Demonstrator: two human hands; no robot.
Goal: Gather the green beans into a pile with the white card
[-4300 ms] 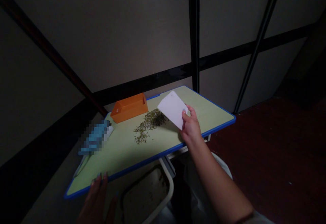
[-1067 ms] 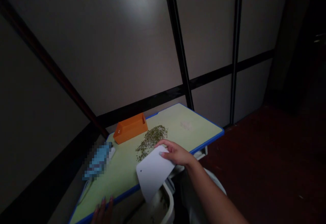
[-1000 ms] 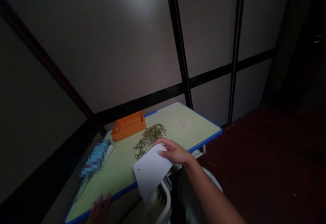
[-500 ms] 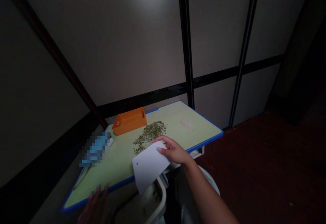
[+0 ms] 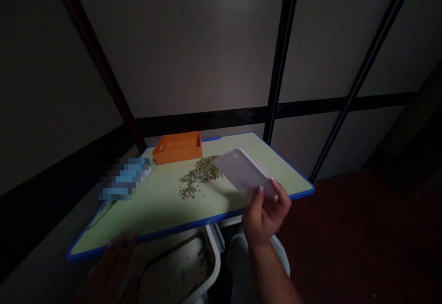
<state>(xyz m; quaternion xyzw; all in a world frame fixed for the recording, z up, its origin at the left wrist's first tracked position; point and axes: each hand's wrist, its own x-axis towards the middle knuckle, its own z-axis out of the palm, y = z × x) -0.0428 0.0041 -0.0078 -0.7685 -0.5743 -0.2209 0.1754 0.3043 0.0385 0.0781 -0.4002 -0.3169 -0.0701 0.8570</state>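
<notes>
My right hand (image 5: 267, 214) pinches a flat white plastic scraper (image 5: 241, 172) with a small hole near one corner, raised above the green-topped table (image 5: 159, 216). Just beyond its left edge lies a spread pile of small greenish-brown grains (image 5: 200, 175). In shadow at the front left edge of the table is my left hand (image 5: 110, 267), fingers extended and holding nothing that I can see. Below the front edge, a pale bin (image 5: 216, 262) has a few dark bits inside; the left hand is beside it.
An orange open box (image 5: 177, 152) stands at the back left of the table. A blurred-out blue item (image 5: 126, 177) lies at the left, with a cord (image 5: 98, 214) leading from it. Panelled walls (image 5: 193, 55) rise behind the table.
My right hand has lifted the scraper up and to the right, from over the bin to above the table, turning it. My left hand stays by the front edge. The camera view has shifted.
</notes>
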